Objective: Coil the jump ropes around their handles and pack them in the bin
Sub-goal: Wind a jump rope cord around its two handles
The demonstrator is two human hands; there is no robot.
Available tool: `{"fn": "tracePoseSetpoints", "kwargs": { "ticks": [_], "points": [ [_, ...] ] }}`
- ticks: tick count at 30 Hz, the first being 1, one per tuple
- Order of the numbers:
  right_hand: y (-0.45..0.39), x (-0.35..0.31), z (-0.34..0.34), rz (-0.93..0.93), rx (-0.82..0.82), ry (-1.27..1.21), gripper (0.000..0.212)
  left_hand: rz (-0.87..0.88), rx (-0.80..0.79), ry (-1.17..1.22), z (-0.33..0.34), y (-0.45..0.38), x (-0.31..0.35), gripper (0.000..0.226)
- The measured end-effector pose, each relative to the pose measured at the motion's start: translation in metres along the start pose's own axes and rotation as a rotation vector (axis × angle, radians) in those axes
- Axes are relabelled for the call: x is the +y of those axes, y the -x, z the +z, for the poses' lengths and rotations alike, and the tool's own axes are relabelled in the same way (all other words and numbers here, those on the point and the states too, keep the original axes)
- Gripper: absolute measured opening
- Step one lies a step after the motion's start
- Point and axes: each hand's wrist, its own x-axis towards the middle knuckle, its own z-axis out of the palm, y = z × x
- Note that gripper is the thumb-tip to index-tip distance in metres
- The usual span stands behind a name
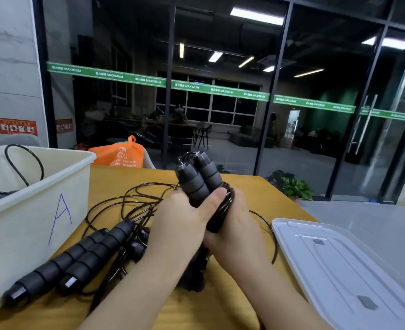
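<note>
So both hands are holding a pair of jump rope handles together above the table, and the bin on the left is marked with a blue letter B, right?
Not quite. The head view shows the bin on the left marked with a blue letter A, not B. The rest holds: the left hand and right hand hold a pair of jump rope handles together above the table.

A gym lobby: glass wall (220,91) with green "MAXIMUM" banding (154,80).

Two black foam handles (200,181), held side by side and tilted upright, carry black cord coils (225,206) around their lower part. A second handle pair (77,256) lies on the table against the white bin (30,217) among loose cord (134,201).
</note>
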Motion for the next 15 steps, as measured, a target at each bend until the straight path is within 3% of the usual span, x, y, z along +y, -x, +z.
{"fn": "tracePoseSetpoints", "kwargs": {
  "ticks": [4, 7, 10, 15],
  "points": [
    [0.000, 0.008, -0.019, 0.120, -0.118, -0.138, 0.048, 0.208, -0.205, -0.267, -0.011, -0.008, -0.003, 0.046],
    [-0.005, 0.009, -0.023, 0.190, -0.310, -0.366, 0.041, 0.373, -0.176, -0.317, -0.018, -0.015, -0.020, 0.056],
    [-0.003, 0.007, -0.018, 0.243, -0.464, -0.596, 0.035, 0.528, -0.069, -0.073, -0.016, -0.020, -0.036, 0.050],
    [-0.003, 0.008, -0.014, 0.250, -0.566, -0.869, 0.050, 0.482, 0.083, 0.185, -0.005, -0.016, -0.029, 0.045]
  ]
}}
